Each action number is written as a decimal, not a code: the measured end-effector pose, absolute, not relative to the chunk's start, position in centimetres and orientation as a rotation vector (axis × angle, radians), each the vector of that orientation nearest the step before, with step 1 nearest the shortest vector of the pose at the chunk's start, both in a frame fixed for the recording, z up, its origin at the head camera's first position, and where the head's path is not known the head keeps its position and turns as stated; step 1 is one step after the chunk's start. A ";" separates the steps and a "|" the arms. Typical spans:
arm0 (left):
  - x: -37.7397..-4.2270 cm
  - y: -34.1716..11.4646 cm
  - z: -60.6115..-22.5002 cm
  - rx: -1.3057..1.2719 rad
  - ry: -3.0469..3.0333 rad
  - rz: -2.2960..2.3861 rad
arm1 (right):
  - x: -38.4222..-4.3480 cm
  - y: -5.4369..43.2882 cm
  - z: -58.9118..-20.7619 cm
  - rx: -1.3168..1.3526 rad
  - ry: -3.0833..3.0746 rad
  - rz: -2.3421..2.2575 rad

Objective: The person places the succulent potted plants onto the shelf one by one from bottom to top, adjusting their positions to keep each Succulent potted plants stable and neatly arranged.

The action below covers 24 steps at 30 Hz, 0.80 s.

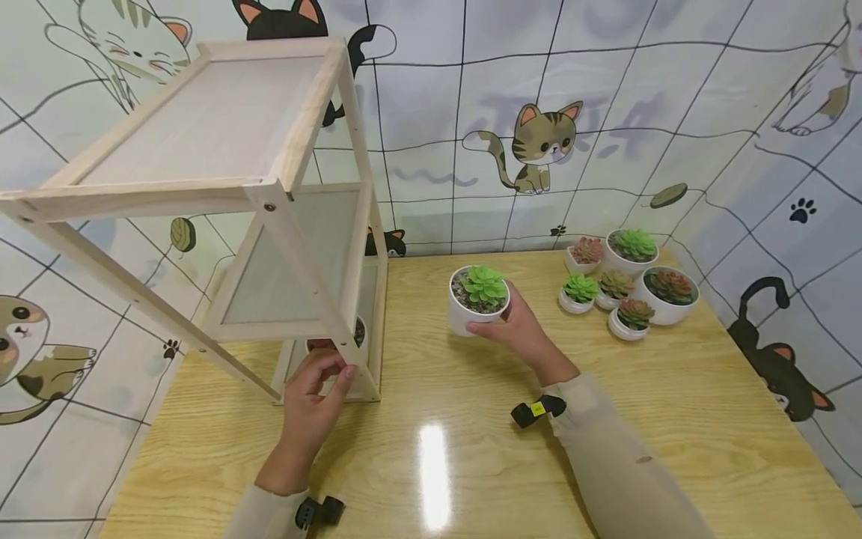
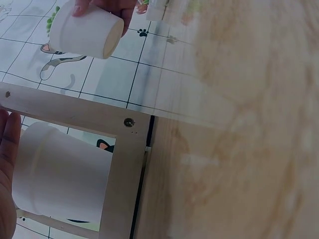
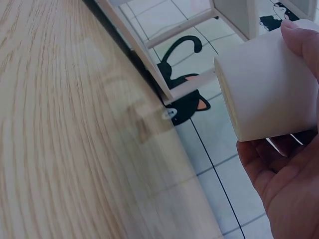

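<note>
My right hand (image 1: 521,333) grips a round white pot (image 1: 465,318) from its right side, with the thumb across the front. A green artificial succulent (image 1: 485,284) sits in it over dark gravel. The pot is tilted slightly and held above the table. My left hand (image 1: 313,397) is at the front post of the wooden shelf rack (image 1: 296,198), thumb tip against the post. Behind that post a second white pot (image 2: 65,172) stands on the lowest tier. Some left fingers are hidden by the post and pot; I cannot tell whether they hold the pot.
At the table's back right stands a cluster of several small potted succulents (image 1: 633,314), green and reddish. The rack's middle tier (image 1: 296,254) overhangs the lowest one. A cat-patterned wall covering (image 1: 431,172) rises behind the wooden table (image 1: 485,449).
</note>
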<state>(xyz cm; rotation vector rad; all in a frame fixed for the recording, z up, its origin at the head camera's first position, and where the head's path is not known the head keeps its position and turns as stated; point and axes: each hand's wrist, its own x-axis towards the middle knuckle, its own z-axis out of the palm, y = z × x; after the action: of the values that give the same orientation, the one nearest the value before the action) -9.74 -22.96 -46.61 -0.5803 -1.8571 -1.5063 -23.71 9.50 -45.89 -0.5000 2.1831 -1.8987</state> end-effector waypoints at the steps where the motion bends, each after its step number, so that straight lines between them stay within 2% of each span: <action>1: -9.7 -23.0 -46.6 -0.579 -1.859 -1.506 | -23.7 9.2 -46.0 -0.502 2.178 -1.900; 24: -9.6 -23.1 -46.6 -0.571 -1.882 -1.484 | -25.2 1.9 -47.5 -0.556 2.126 -1.870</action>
<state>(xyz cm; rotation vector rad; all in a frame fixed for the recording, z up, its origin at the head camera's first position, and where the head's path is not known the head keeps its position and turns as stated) -9.61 -23.14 -46.58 -0.5707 -1.8819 -1.4836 -25.24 1.89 -47.54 -0.5563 2.1265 -1.8698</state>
